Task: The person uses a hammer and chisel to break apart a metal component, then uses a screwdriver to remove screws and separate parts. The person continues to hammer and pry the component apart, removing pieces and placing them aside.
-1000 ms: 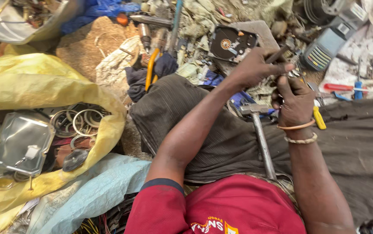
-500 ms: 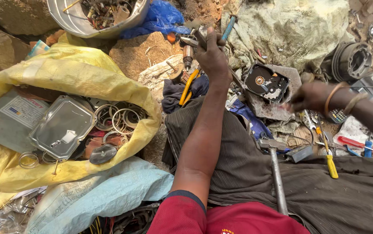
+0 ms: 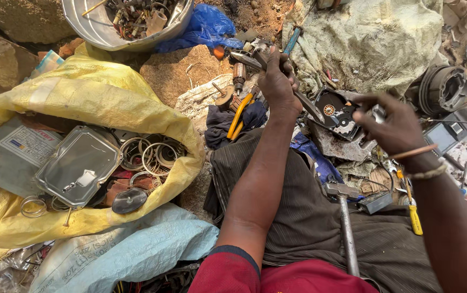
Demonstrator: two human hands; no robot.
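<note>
My left hand [image 3: 278, 81] is closed around a long grey metal tool [image 3: 306, 103] whose lower end points down onto an opened black hard drive [image 3: 333, 111]. That drive lies tilted among scrap beyond my dark-trousered lap. My right hand [image 3: 393, 127], with bands on its wrist, grips the drive's right edge, fingers curled over a small silver part there. The two hands are a short distance apart, with the drive between them.
A hammer [image 3: 346, 228] and a yellow-handled screwdriver [image 3: 413, 214] lie on my lap. Orange-handled pliers [image 3: 239, 115] rest on dark cloth. At left a yellow sack [image 3: 98, 92] holds metal rings and silver covers. A metal bowl [image 3: 89, 27] of scrap stands at the top, a round black motor part [image 3: 442, 89] at right.
My left hand left the hard drive, reached up to the tool pile and now comes back gripping the long metal tool. My right hand shifted onto the drive's right edge. The view tilted upward.
</note>
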